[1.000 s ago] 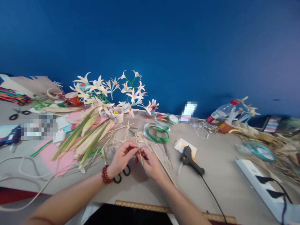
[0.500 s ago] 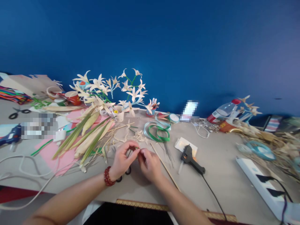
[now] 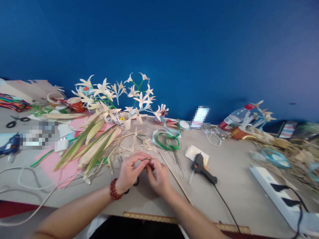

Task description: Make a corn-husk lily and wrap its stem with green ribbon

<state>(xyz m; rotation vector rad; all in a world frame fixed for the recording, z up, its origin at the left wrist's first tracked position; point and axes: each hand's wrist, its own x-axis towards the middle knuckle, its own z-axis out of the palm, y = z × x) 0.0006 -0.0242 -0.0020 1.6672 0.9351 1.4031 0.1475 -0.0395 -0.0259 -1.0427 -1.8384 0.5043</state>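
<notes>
My left hand, with a red bead bracelet on its wrist, and my right hand meet over the table's near middle. Both pinch a small green strip between their fingertips, and most of it is hidden by my fingers. Black scissors lie on the table under my left hand. A thin wooden stick lies just right of my right hand. Long pale green leaves lie to the left on pink paper.
A bunch of cream paper flowers stands at the back. Green and pale blue ribbon, a black glue gun with its cord, a white power strip, a blue glue gun, white cables and a plastic bottle lie around.
The green strip stood out between my fingers a second ago; now it is folded in and nearly hidden. My hands have drawn closer together.
</notes>
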